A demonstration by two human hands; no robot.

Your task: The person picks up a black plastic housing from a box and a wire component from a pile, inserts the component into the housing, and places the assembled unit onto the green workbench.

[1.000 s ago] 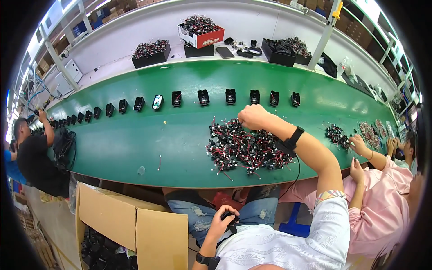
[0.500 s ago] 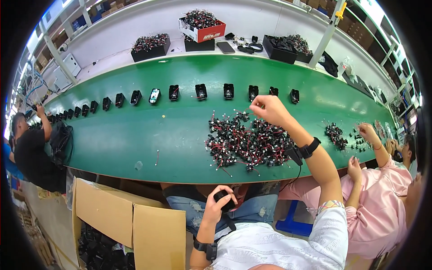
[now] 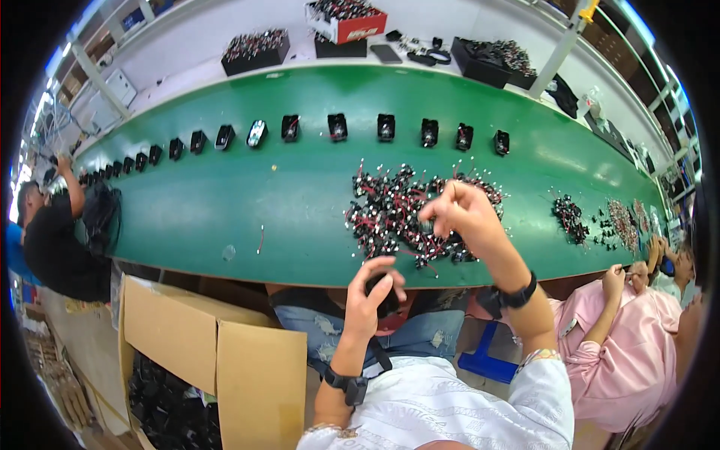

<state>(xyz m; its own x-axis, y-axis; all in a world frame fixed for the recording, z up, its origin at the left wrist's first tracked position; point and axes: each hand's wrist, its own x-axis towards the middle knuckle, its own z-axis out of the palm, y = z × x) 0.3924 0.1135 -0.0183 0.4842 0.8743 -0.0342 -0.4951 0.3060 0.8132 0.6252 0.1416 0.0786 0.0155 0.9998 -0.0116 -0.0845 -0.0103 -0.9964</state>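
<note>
Lower left, close in, an open cardboard box (image 3: 262, 382) has its flaps out and a heap of dark parts (image 3: 169, 405) inside. Here's the left hand (image 3: 366, 300), right by the near edge of the green counter (image 3: 187, 202), fingers curled around a black piece (image 3: 386, 300) that they half hide. Off to the right, a co-worker in pink (image 3: 622, 352) sits alongside, hands near the counter's edge. Now the right hand (image 3: 469, 215), over the big pile of wired parts (image 3: 382, 199): fingers bent in toward the thumb, a narrow shape, but blurred, and I cannot tell whether anything sits between them. That pile is all black bits, red wires and white ends, spread across the counter in front of the person. Left of it, well apart, lie a lone red wire (image 3: 260, 240) and a small clear disc (image 3: 229, 253); over on the right, a smaller pile (image 3: 570, 219). Farther across, a long row of black cases (image 3: 338, 127) curves away leftward, one with a pale interior (image 3: 256, 133), toward a co-worker in black (image 3: 60, 240). And at the back, a black tray (image 3: 255, 56) and a red-and-white carton (image 3: 349, 28), both heaped with more wired bits.
</note>
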